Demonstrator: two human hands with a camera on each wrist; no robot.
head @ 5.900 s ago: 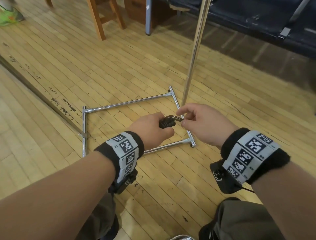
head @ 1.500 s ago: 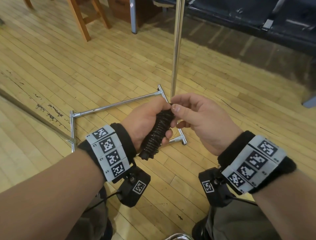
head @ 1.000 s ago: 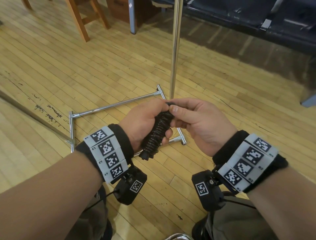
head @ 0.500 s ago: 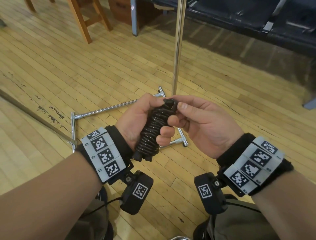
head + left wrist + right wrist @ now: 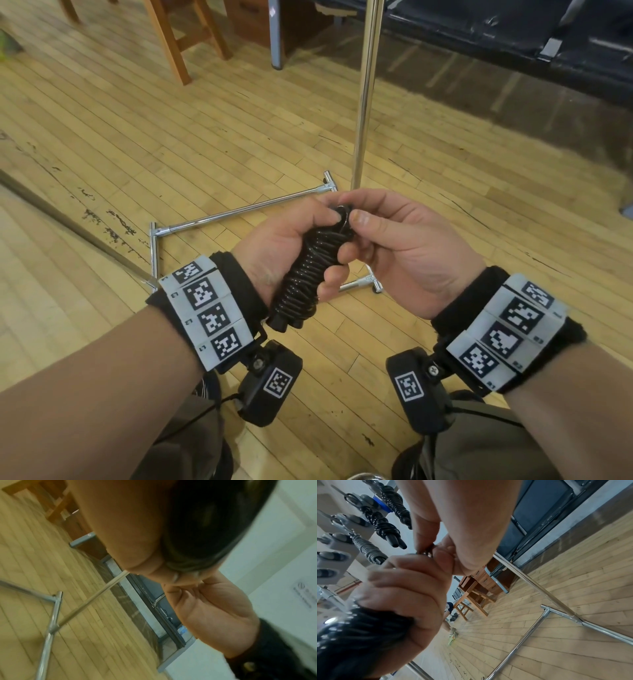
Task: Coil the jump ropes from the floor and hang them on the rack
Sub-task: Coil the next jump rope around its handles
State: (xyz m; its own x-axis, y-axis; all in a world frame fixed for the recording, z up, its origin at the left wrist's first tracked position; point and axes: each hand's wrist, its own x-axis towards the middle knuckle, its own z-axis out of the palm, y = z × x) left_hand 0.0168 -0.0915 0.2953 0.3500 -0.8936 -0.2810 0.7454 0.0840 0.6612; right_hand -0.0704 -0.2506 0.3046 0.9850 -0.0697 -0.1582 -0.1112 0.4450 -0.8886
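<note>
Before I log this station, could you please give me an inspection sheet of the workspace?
Surface: wooden floor, scuffed at left.
Job's things: coiled black jump rope in hand; three coiled ropes hang above; chrome rack pole and base.
Clutter: nothing seen.
Grips: left hand holds the coil; right hand pinches its top end.
Cables: thin black lead from the left wrist camera.
Surroundings: wooden chair, dark bench, another person's shoe.

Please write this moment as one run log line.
left hand: grips coiled rope | right hand: pinches rope top | rack: rope not hung
</note>
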